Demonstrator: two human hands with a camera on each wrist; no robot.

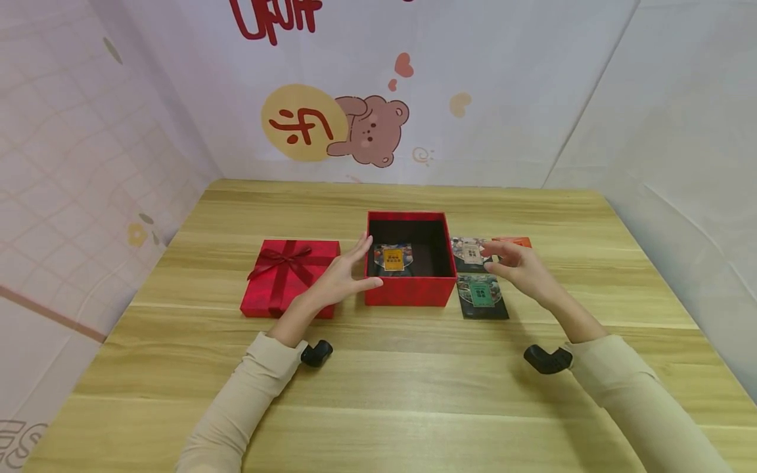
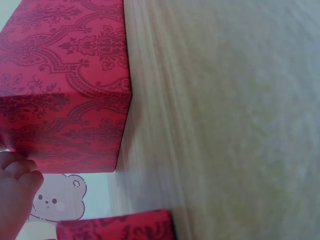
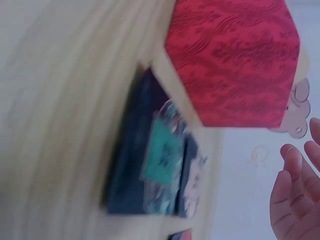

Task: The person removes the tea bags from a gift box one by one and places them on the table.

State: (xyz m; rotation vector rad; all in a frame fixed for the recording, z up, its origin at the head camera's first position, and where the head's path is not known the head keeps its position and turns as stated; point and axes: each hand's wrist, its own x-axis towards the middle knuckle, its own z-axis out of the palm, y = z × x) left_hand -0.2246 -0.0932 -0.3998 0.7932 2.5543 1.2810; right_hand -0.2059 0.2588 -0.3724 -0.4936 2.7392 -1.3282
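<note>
A red patterned gift box stands without its lid, its dark inside showing. In it lies a dark packet with a yellow label, near the left wall. My left hand rests at the box's left side, thumb by the front corner and fingers along the wall. Over the packets right of the box hovers my right hand, fingers loosely bent, nothing held. Under it are a packet with a pale label, partly covered by the fingers, and one with a green label. Behind them an orange packet peeks out.
The red lid with a dark red ribbon bow lies left of the box, partly behind the left forearm. A wood-grain table carries everything. Behind it hangs a white cloth printed with a bear. Black wrist mounts sit at both cuffs.
</note>
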